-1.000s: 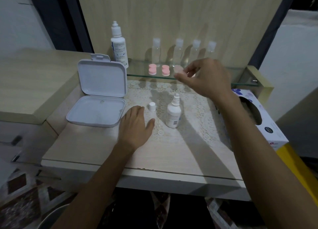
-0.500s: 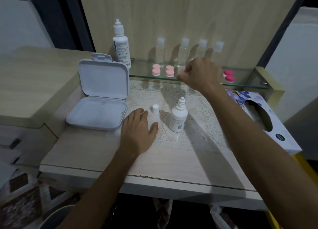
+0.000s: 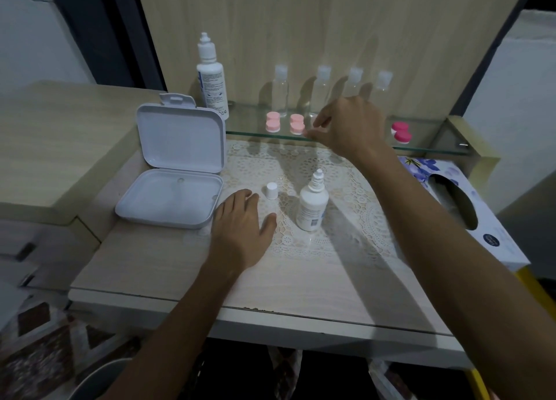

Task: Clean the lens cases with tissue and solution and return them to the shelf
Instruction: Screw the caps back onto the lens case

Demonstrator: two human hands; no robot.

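Desk (image 3: 150, 267): pale wood-grain laminate under a glossy clear sheet, with a white lace mat (image 3: 346, 207) of openwork cloth. Back panel (image 3: 301, 23): matt light wood grain. Shelf (image 3: 427, 150): clear, reflective glass. Hinged box (image 3: 177, 171): smooth matt white plastic. Solution bottle (image 3: 311, 204): opaque white plastic with paper label. Lens cases (image 3: 273, 122): smooth pink plastic. Tissue box (image 3: 493, 237): printed cardboard.

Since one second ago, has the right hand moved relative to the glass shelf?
Yes. The right hand has come down onto the front edge of the glass shelf, its fingertips now just right of the pale pink lens cases.
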